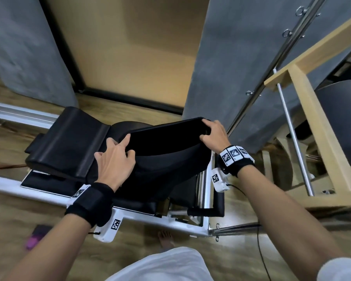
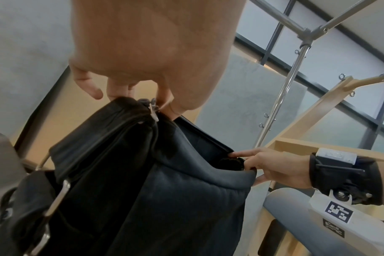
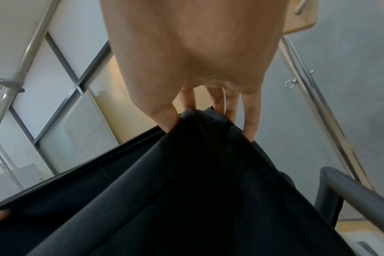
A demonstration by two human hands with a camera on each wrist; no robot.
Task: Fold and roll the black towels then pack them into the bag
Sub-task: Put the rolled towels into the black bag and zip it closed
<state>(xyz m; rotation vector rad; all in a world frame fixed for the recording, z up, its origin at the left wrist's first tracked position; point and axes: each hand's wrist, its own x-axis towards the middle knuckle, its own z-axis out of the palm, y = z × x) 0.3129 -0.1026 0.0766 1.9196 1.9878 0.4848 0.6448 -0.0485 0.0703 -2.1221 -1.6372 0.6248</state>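
**Bag mouth held open, ready for towels**

Soft black zip-top fabric bag (image 1: 166, 159) sits centre frame on white-framed padded bench (image 1: 49, 196). Left hand (image 1: 115, 159) pinches the rim's left end by the metal zipper pull (image 2: 153, 110); right hand (image 1: 215, 136) curls fingers over the right end. Folded black towels (image 1: 69, 142) lie left of centre, beside bag. Keep rim taut and wide; likely free one hand to fetch towels.

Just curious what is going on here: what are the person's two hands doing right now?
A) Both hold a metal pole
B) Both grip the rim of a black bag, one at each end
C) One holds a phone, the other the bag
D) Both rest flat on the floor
B: the left hand and right hand each grip an end of the black bag at its rim.
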